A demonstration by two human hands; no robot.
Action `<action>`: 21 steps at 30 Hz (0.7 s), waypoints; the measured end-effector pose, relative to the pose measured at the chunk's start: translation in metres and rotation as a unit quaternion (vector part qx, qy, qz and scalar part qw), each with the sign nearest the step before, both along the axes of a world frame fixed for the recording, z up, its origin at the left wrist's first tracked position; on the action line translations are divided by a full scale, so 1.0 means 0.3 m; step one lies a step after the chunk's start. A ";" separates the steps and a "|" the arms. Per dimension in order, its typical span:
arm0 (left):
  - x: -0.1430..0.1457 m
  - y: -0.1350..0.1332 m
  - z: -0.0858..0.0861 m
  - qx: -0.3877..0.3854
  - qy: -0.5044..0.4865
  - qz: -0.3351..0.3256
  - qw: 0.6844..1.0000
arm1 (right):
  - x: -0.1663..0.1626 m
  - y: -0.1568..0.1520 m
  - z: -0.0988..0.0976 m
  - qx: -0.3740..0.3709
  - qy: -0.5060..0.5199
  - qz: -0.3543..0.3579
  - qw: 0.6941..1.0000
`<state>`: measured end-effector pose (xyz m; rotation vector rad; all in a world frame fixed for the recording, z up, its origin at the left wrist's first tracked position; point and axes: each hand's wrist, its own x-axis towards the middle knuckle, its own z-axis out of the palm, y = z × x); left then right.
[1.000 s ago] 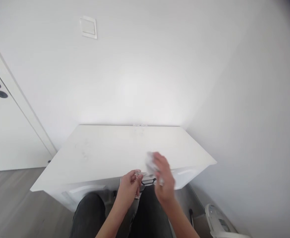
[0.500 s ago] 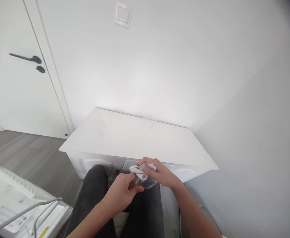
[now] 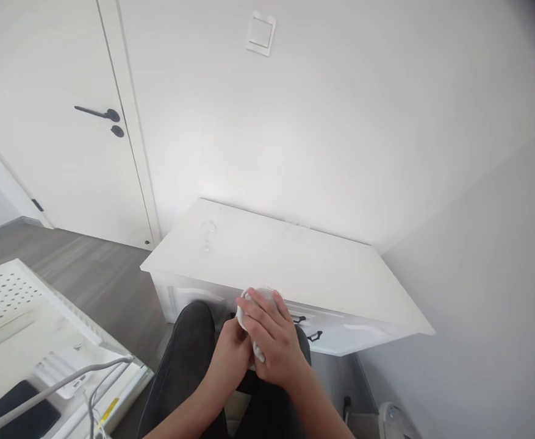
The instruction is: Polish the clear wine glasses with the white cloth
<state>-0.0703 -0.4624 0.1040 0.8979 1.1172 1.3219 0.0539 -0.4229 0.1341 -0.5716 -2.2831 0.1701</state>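
Observation:
My left hand (image 3: 229, 358) is closed low in front of the cabinet, its fingers wrapped round a clear glass that is almost wholly hidden now. Over the top of it, my right hand (image 3: 277, 344) presses a white cloth (image 3: 241, 312) with its fingers bent round. Folds of the cloth stick out between the two hands. Both hands hang above my lap, just short of the cabinet's front edge. On the left part of the white cabinet top (image 3: 267, 256) stands a clear stemmed glass (image 3: 208, 229), faint against the white.
Faint clear objects (image 3: 297, 223) sit at the cabinet's back edge. At lower left is a white pegboard-sided desk (image 3: 43, 317) with cables (image 3: 61, 381), a power strip (image 3: 61, 369) and a dark flat object (image 3: 20, 411). A white door (image 3: 66, 164) stands left; a white appliance (image 3: 395, 421) is at lower right.
My right hand has turned over and now covers the glass and cloth from above, where the clear bowl showed before. The view has shifted left, bringing more of the desk in.

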 end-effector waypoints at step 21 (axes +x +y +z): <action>0.025 -0.120 -0.015 -0.090 -0.226 0.015 0.970 | -0.081 -0.100 -0.170 -0.091 0.333 -0.178 0.921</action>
